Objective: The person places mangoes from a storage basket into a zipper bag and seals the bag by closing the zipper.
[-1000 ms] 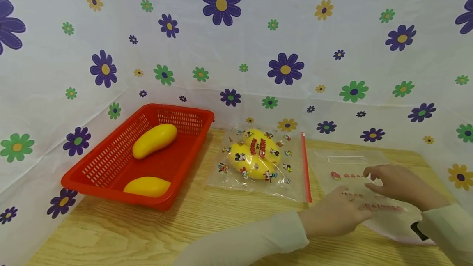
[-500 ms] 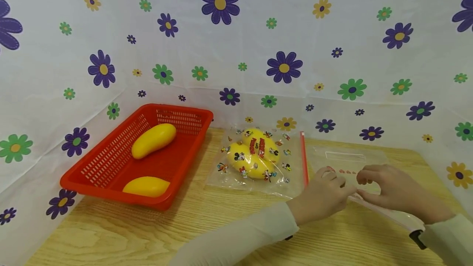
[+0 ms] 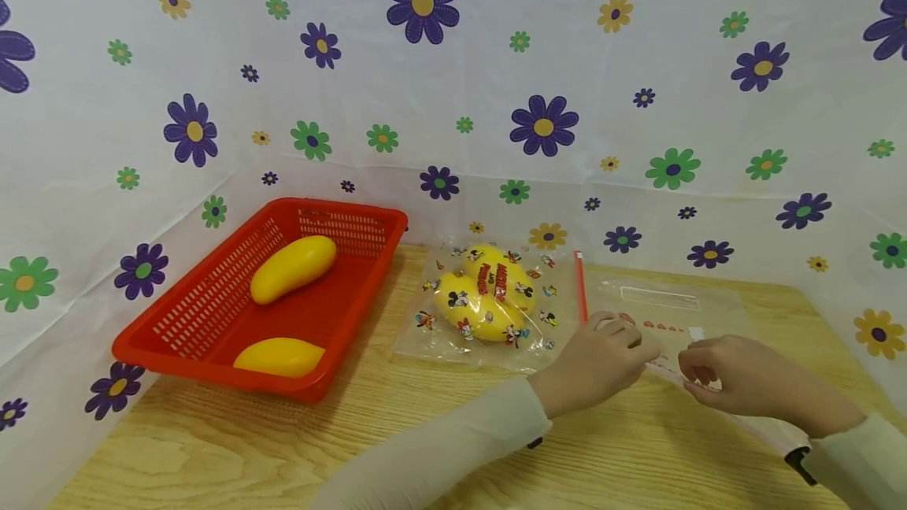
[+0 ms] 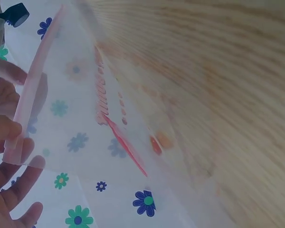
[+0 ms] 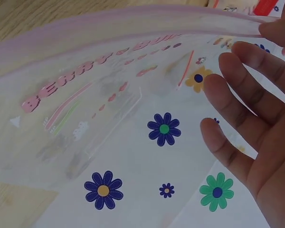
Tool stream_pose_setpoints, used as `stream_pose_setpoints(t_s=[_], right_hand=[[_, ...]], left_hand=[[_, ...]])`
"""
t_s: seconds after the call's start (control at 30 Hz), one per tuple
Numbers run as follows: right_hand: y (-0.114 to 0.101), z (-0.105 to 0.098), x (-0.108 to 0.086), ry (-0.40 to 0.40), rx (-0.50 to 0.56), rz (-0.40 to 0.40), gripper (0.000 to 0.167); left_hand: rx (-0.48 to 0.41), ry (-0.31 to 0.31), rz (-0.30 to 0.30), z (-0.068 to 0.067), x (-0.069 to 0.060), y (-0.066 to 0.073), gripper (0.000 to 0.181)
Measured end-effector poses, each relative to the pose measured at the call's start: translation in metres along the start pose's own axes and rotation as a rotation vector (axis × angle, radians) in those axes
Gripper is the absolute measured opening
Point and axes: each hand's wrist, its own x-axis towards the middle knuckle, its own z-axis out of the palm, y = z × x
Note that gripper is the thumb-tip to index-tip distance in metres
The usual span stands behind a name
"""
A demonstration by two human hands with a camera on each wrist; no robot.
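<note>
Backdrop (image 3: 468, 69): white cloth printed with purple, green and orange flowers, hung beyond and to both sides of the hands. Table (image 3: 212, 459): pale wood grain, beneath both hands.

Left hand (image 3: 598, 360): thumb and finger clamped on one corner of a clear bag (image 3: 708, 287), at its pale pink edge strip (image 4: 43, 52); other fingers loose and spread, as the left wrist view shows. Cream sleeve (image 3: 439, 447) behind it.

Right hand (image 3: 747, 380): further along the same strip, a short way right of the left hand. Thumb and fingers apart in the right wrist view, fingers gently bent, thumb at the strip; how firmly it presses, cannot tell. Black wristband (image 3: 801, 463) at the sleeve cuff.

Clear bag: between the hands and beyond them; pink lettering, part reading BERRY, and small red motifs.

Cartoon-printed bag (image 3: 563, 290): just beyond and left of the left hand; two yellow pieces (image 3: 471, 305) inside; red strip (image 3: 581, 290) along its right side, lower end hidden behind the left hand.

Red basket (image 3: 357, 317): well left of the left hand, slotted sides. Holds one long yellow piece (image 3: 294, 267), farther from the hands, and one nearer yellow piece (image 3: 279, 356), partly hidden by the rim.
</note>
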Motion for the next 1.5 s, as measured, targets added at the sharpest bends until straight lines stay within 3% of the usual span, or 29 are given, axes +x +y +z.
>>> stream_pose_setpoints(t_s=[0.1,0.27,0.37,0.57,0.8,0.97,1.07,1.17,1.3,1.5], right_hand=[[0.000,0.000,-0.001,-0.038,0.016,0.010,0.031],[0.001,0.000,-0.003,-0.185,0.060,0.095,0.027],[0.004,0.003,-0.005,-0.224,0.070,0.078,0.028],[-0.002,0.006,-0.005,-0.189,0.052,0.002,0.033],[-0.024,0.010,0.006,-0.199,0.005,0.043,0.034],[-0.036,0.012,0.018,-0.118,-0.018,0.057,0.037],[-0.041,0.012,0.024,-0.090,-0.042,0.103,0.036],[-0.046,0.011,0.029,-0.073,-0.026,0.160,0.036],[-0.054,0.011,0.035,-0.043,-0.005,0.253,0.037],[-0.062,0.011,0.042,0.007,-0.061,0.406,0.036]], left_hand=[[-0.017,-0.009,0.020,-0.001,-0.004,-0.005,0.020],[-0.069,-0.051,0.052,-0.004,-0.008,-0.015,0.023],[-0.095,-0.071,0.072,-0.002,-0.010,-0.020,0.023],[-0.164,-0.089,0.068,0.001,-0.013,-0.029,0.027],[-0.113,-0.030,0.021,0.010,-0.015,-0.041,0.016],[-0.066,-0.018,-0.031,0.012,-0.015,-0.044,0.011],[-0.036,-0.033,-0.033,0.010,-0.016,-0.043,0.015],[-0.003,-0.029,0.002,0.005,-0.019,-0.039,0.020],[0.043,0.040,0.092,-0.001,-0.024,-0.030,0.019],[0.095,0.103,0.228,-0.002,-0.030,-0.018,0.019]])
